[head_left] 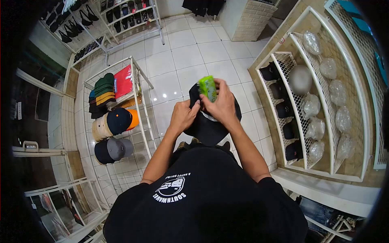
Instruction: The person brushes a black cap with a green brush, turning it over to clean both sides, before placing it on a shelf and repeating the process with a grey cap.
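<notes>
A black hat or cap (208, 131) is held in front of my body, over the tiled floor. My left hand (183, 116) pinches its edge on the left side, thumb pointing up. In my right hand (221, 104) is a bright green packet or brush-like item (208, 88), gripped between thumb and fingers against the upper part of the black hat. What lies under the green item is hidden by it and my fingers.
A white wire rack (139, 97) at left holds stacked caps (118, 121) and a red package (123, 82). White mesh shelves (302, 60) at right carry black caps (283, 109) and plastic-wrapped items (312, 106). Another rack (156, 20) stands at the back.
</notes>
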Demonstrator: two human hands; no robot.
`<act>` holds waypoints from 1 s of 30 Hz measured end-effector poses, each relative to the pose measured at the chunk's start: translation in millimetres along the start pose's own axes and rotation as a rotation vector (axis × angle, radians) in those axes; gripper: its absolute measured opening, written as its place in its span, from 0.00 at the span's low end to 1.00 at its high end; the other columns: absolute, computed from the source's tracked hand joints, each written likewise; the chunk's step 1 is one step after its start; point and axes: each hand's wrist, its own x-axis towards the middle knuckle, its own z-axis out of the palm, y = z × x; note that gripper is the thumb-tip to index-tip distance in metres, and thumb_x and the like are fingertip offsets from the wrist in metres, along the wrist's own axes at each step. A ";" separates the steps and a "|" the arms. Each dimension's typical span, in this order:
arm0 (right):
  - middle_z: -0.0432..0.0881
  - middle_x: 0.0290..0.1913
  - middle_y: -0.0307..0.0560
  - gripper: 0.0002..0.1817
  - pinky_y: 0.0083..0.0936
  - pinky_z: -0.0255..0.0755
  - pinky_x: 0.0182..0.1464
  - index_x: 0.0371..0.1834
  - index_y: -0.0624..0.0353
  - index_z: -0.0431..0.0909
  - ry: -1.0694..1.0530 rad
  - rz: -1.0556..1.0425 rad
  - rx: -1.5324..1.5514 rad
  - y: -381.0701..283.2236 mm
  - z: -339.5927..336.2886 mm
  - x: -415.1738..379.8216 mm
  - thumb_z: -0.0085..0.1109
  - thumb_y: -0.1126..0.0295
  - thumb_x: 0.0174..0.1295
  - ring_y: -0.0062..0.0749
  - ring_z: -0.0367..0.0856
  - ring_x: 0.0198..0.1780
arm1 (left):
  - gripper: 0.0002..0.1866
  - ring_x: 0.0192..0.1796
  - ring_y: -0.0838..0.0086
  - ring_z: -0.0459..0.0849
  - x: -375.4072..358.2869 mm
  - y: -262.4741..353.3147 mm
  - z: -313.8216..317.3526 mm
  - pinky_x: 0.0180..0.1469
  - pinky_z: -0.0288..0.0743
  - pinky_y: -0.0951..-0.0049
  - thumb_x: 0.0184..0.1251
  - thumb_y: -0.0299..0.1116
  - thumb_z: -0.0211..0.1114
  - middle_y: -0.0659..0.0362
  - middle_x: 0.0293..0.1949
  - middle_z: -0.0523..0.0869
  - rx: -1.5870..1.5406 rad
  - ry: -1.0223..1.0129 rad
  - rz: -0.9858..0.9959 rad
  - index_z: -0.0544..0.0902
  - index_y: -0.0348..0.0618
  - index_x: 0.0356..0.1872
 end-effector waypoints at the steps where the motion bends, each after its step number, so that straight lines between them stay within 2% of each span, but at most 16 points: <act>1: 0.79 0.54 0.66 0.36 0.48 0.75 0.57 0.63 0.66 0.68 0.046 -0.015 -0.088 6.7 -1.7 3.0 0.75 0.64 0.55 0.63 0.80 0.55 | 0.21 0.23 0.43 0.81 -1.5 0.8 -2.2 0.29 0.73 0.53 0.72 0.42 0.64 0.37 0.19 0.79 -0.026 0.001 0.018 0.84 0.30 0.30; 3: 0.78 0.54 0.66 0.38 0.50 0.76 0.55 0.62 0.65 0.66 0.122 0.081 -0.230 22.3 -9.4 11.9 0.77 0.65 0.53 0.63 0.80 0.54 | 0.20 0.23 0.43 0.81 -3.1 4.2 -0.9 0.28 0.73 0.53 0.72 0.42 0.64 0.37 0.19 0.78 -0.053 0.023 0.028 0.84 0.30 0.30; 5: 0.78 0.54 0.66 0.37 0.50 0.76 0.54 0.61 0.66 0.66 0.016 0.062 -0.148 13.2 -13.9 8.5 0.78 0.64 0.52 0.63 0.80 0.54 | 0.19 0.23 0.44 0.81 -2.5 3.3 1.3 0.28 0.73 0.54 0.71 0.41 0.64 0.37 0.19 0.78 0.018 0.067 0.046 0.84 0.30 0.30; 7: 0.78 0.53 0.66 0.38 0.50 0.76 0.55 0.60 0.66 0.66 -0.183 0.166 0.081 0.7 -4.9 3.0 0.78 0.63 0.51 0.63 0.80 0.53 | 0.19 0.22 0.44 0.81 -0.4 -3.8 5.1 0.28 0.73 0.54 0.71 0.41 0.64 0.38 0.19 0.78 0.042 0.054 0.081 0.84 0.31 0.30; 8: 0.78 0.52 0.66 0.39 0.49 0.76 0.55 0.60 0.66 0.66 -0.099 0.088 0.030 7.9 -2.0 4.0 0.79 0.62 0.50 0.62 0.81 0.53 | 0.19 0.22 0.45 0.81 -1.2 -6.3 7.3 0.28 0.74 0.55 0.71 0.41 0.63 0.38 0.18 0.78 0.063 0.037 0.116 0.85 0.31 0.31; 9: 0.78 0.51 0.66 0.39 0.48 0.76 0.55 0.59 0.66 0.66 -0.010 0.098 -0.038 23.1 0.0 9.8 0.80 0.61 0.50 0.61 0.81 0.52 | 0.19 0.22 0.45 0.81 -0.9 -3.0 5.4 0.28 0.74 0.55 0.71 0.41 0.63 0.38 0.18 0.78 0.062 0.035 0.120 0.85 0.31 0.31; 11: 0.78 0.51 0.67 0.40 0.48 0.77 0.54 0.58 0.65 0.65 0.043 0.222 -0.209 36.3 -11.4 18.1 0.81 0.60 0.49 0.61 0.82 0.52 | 0.18 0.22 0.45 0.82 -2.7 5.4 -2.7 0.28 0.74 0.55 0.71 0.41 0.63 0.39 0.19 0.79 -0.022 0.066 0.073 0.85 0.32 0.30; 12: 0.78 0.51 0.67 0.41 0.49 0.77 0.53 0.57 0.64 0.65 0.042 0.254 -0.191 34.7 -16.0 20.4 0.81 0.58 0.48 0.62 0.82 0.51 | 0.18 0.23 0.45 0.82 -3.4 3.9 -2.4 0.28 0.74 0.55 0.71 0.40 0.62 0.39 0.19 0.79 0.000 0.066 0.043 0.85 0.33 0.30; 15: 0.79 0.51 0.66 0.42 0.50 0.77 0.53 0.57 0.64 0.64 -0.012 0.189 -0.069 20.7 -5.0 13.4 0.82 0.57 0.47 0.62 0.82 0.51 | 0.17 0.23 0.46 0.82 -3.7 4.0 5.0 0.28 0.74 0.55 0.71 0.39 0.62 0.40 0.19 0.80 0.014 0.104 0.115 0.84 0.34 0.30; 17: 0.79 0.51 0.66 0.42 0.51 0.77 0.53 0.58 0.63 0.64 0.111 0.133 -0.164 39.6 -5.7 16.7 0.82 0.57 0.46 0.63 0.82 0.50 | 0.16 0.23 0.46 0.83 -0.5 5.5 4.5 0.29 0.75 0.55 0.70 0.39 0.62 0.40 0.19 0.80 -0.002 0.132 0.121 0.85 0.34 0.30; 20: 0.80 0.49 0.65 0.41 0.50 0.78 0.50 0.58 0.64 0.66 0.203 0.230 -0.368 75.3 -29.7 24.2 0.82 0.58 0.46 0.60 0.84 0.48 | 0.15 0.24 0.45 0.83 2.7 6.8 -2.0 0.29 0.75 0.54 0.70 0.39 0.62 0.41 0.20 0.81 0.042 0.174 0.109 0.85 0.35 0.31; 23: 0.82 0.47 0.63 0.41 0.48 0.79 0.49 0.57 0.63 0.68 0.206 0.220 -0.185 43.8 -39.2 17.9 0.82 0.57 0.46 0.58 0.85 0.46 | 0.15 0.26 0.44 0.84 5.2 14.4 -1.1 0.31 0.76 0.53 0.69 0.39 0.62 0.40 0.21 0.82 0.165 0.121 0.051 0.85 0.36 0.31; 25: 0.83 0.46 0.60 0.41 0.47 0.79 0.49 0.58 0.60 0.70 0.140 0.207 -0.064 21.8 -35.9 11.3 0.83 0.55 0.45 0.56 0.85 0.47 | 0.16 0.26 0.43 0.83 8.9 17.2 6.9 0.31 0.76 0.52 0.69 0.40 0.62 0.40 0.21 0.82 0.115 0.120 0.123 0.85 0.35 0.32; 27: 0.83 0.47 0.61 0.40 0.47 0.78 0.50 0.58 0.61 0.70 0.131 0.235 -0.152 52.1 -33.9 11.6 0.82 0.57 0.45 0.57 0.85 0.48 | 0.15 0.26 0.43 0.83 8.3 18.8 12.1 0.32 0.76 0.52 0.69 0.40 0.62 0.40 0.21 0.82 0.015 0.094 0.087 0.85 0.35 0.33; 29: 0.83 0.48 0.63 0.38 0.47 0.78 0.52 0.59 0.61 0.71 0.289 0.225 -0.365 86.6 -50.6 10.8 0.80 0.60 0.46 0.58 0.84 0.50 | 0.15 0.27 0.42 0.83 10.9 9.1 21.7 0.32 0.76 0.51 0.70 0.39 0.62 0.39 0.22 0.82 0.031 0.150 0.078 0.85 0.35 0.33; 30: 0.83 0.49 0.62 0.35 0.47 0.77 0.54 0.59 0.61 0.74 0.369 0.230 -0.312 93.9 -63.5 9.8 0.79 0.62 0.47 0.59 0.83 0.51 | 0.15 0.27 0.41 0.83 13.8 1.8 26.5 0.32 0.75 0.50 0.71 0.39 0.62 0.39 0.22 0.82 0.102 0.196 0.114 0.84 0.35 0.32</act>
